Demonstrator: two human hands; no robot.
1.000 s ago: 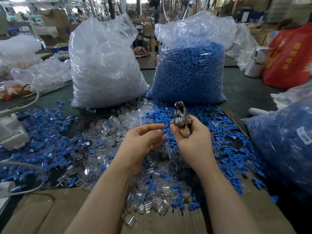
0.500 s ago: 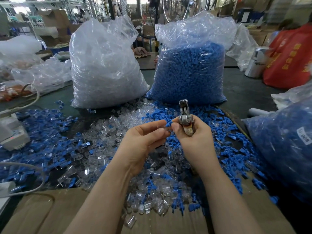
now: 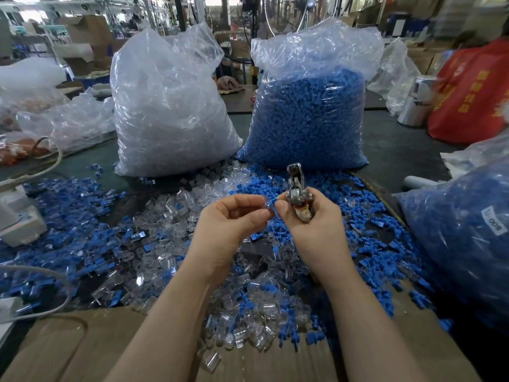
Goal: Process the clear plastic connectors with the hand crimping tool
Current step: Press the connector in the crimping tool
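- head view, frame centre: left hand (image 3: 234, 219) pinches a clear connector (image 3: 266, 204) with a blue piece (image 3: 272, 202) at the fingertips.
- right hand (image 3: 308, 224) wraps the crimping tool (image 3: 296, 188), head up — seat the connector squarely before squeezing.

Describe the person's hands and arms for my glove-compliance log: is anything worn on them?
Nothing is worn. The left hand and right hand are bare, with no gloves, and no rings, watch or bracelet show. Both forearms are uncovered as far as the frame's lower edge, with no sleeve in view.
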